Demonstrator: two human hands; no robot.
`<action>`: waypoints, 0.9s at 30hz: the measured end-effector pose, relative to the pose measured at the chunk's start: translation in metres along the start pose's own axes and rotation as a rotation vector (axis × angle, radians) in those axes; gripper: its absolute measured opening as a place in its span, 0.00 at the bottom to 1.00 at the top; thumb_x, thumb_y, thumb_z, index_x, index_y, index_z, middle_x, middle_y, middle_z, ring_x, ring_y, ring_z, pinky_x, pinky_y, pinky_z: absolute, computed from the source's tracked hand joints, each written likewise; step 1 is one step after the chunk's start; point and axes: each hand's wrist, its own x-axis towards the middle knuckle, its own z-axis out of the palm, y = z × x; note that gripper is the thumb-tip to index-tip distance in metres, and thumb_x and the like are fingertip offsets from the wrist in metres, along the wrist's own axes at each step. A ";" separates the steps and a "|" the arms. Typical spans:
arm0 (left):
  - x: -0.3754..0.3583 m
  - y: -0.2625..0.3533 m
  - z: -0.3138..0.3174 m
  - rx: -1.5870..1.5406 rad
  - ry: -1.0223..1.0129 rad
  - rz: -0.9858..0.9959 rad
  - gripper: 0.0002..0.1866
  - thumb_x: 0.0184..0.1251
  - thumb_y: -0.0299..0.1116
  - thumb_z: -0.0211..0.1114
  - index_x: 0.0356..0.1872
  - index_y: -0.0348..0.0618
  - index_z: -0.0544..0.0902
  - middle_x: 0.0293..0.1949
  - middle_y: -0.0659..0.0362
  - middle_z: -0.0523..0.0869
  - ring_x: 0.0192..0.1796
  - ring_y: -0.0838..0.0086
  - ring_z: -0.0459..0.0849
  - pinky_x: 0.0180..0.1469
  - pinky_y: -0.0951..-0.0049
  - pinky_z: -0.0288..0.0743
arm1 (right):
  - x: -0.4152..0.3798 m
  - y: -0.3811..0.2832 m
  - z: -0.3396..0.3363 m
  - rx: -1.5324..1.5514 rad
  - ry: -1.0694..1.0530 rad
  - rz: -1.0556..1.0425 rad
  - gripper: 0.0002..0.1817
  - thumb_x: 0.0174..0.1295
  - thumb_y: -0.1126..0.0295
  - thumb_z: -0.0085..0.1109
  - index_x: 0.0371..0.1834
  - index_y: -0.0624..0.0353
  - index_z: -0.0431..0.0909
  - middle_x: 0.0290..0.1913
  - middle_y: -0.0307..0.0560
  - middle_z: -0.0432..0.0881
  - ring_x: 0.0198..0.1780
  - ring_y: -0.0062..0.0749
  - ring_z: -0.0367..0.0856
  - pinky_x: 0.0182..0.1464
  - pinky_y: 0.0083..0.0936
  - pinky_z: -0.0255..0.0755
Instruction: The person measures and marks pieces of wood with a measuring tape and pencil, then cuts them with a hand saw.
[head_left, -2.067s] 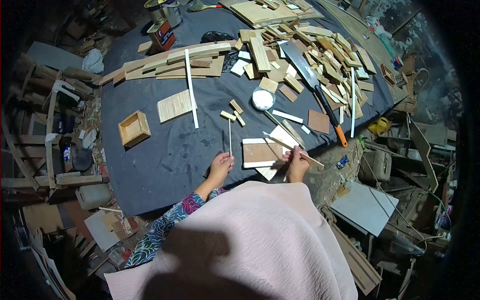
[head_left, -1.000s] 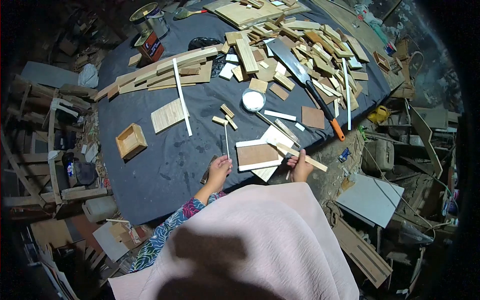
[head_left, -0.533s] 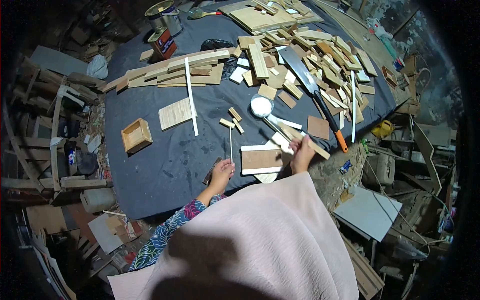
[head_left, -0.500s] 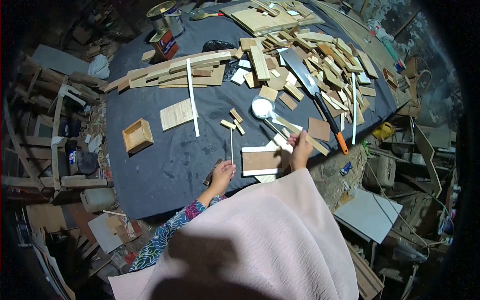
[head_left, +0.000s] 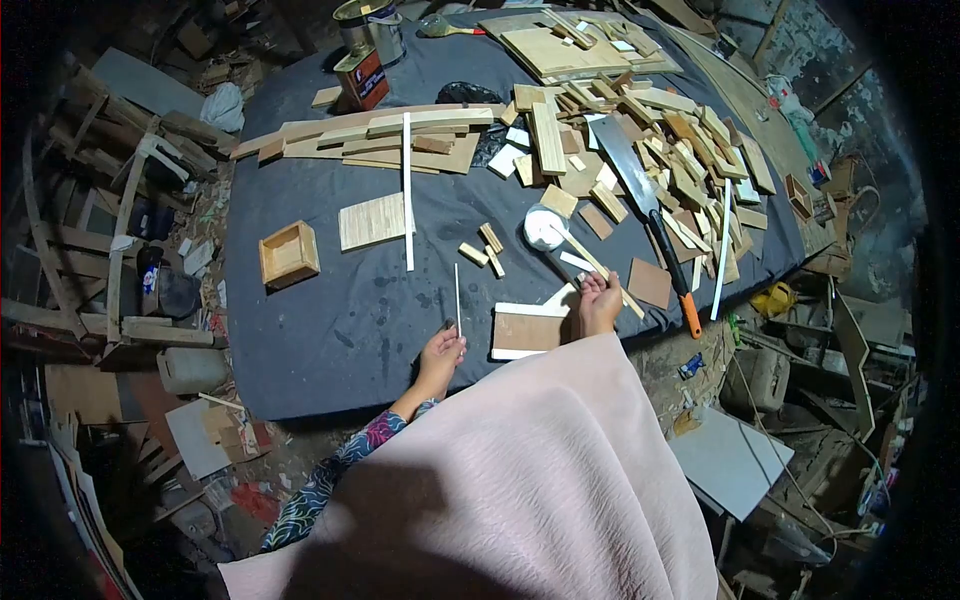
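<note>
My left hand (head_left: 441,353) pinches the near end of a thin white strip (head_left: 457,296) that points away from me over the dark table cloth (head_left: 330,320). My right hand (head_left: 599,301) grips a long pale wooden stick (head_left: 590,262) whose far end reaches the small round white glue tub (head_left: 543,227). Between my hands lies a brown rectangular panel (head_left: 527,331) with white strips along its edges. A pink cloth covers my front and hides the near table edge.
A small open wooden box (head_left: 289,254) sits at the left, a plywood rectangle (head_left: 372,220) and a long white strip (head_left: 407,190) behind it. A handsaw with an orange handle (head_left: 650,210) lies among several wood offcuts at the right. Tins (head_left: 366,45) stand at the far edge.
My right hand moved from beside the panel forward, swinging the stick's tip up to the white tub. My left hand kept hold of the thin strip. The view shifted slightly.
</note>
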 end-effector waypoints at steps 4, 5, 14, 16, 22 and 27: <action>-0.002 0.005 0.006 0.009 0.011 0.003 0.17 0.55 0.29 0.59 0.46 0.36 0.70 0.32 0.63 0.76 0.31 0.83 0.73 0.31 0.87 0.66 | -0.027 -0.022 -0.035 0.143 -0.023 0.105 0.13 0.59 0.61 0.46 0.35 0.60 0.68 0.18 0.44 0.73 0.19 0.29 0.69 0.21 0.22 0.63; -0.003 0.006 0.007 0.015 0.018 0.008 0.17 0.56 0.29 0.59 0.46 0.36 0.70 0.32 0.63 0.76 0.31 0.84 0.73 0.31 0.87 0.66 | -0.037 -0.028 -0.046 0.061 -0.080 0.057 0.13 0.59 0.61 0.47 0.36 0.61 0.68 0.18 0.44 0.72 0.19 0.28 0.69 0.21 0.20 0.62; 0.000 0.006 0.015 0.089 -0.099 -0.005 0.15 0.57 0.30 0.57 0.45 0.37 0.70 0.33 0.64 0.76 0.33 0.84 0.74 0.35 0.86 0.68 | -0.076 -0.029 -0.092 -0.373 -0.103 -0.192 0.13 0.60 0.63 0.47 0.35 0.65 0.71 0.16 0.46 0.73 0.13 0.25 0.70 0.13 0.17 0.65; 0.002 0.002 0.015 0.107 -0.111 0.000 0.15 0.57 0.30 0.57 0.45 0.37 0.70 0.32 0.64 0.76 0.33 0.84 0.73 0.33 0.86 0.67 | -0.077 -0.027 -0.094 -0.416 -0.101 -0.246 0.13 0.60 0.64 0.47 0.35 0.65 0.71 0.16 0.46 0.73 0.13 0.25 0.70 0.13 0.17 0.65; 0.003 0.000 0.014 0.127 -0.114 0.004 0.16 0.57 0.31 0.57 0.45 0.36 0.70 0.33 0.63 0.76 0.33 0.83 0.73 0.33 0.86 0.66 | -0.079 -0.033 -0.097 -0.397 -0.084 -0.242 0.12 0.60 0.64 0.48 0.34 0.64 0.71 0.17 0.45 0.73 0.13 0.24 0.70 0.14 0.17 0.64; 0.002 -0.001 0.017 0.132 -0.092 -0.015 0.15 0.57 0.30 0.58 0.45 0.37 0.70 0.31 0.64 0.76 0.31 0.84 0.74 0.32 0.86 0.68 | -0.089 -0.020 -0.070 -0.455 -0.168 -0.184 0.11 0.59 0.67 0.48 0.33 0.66 0.71 0.17 0.45 0.74 0.15 0.22 0.70 0.15 0.15 0.65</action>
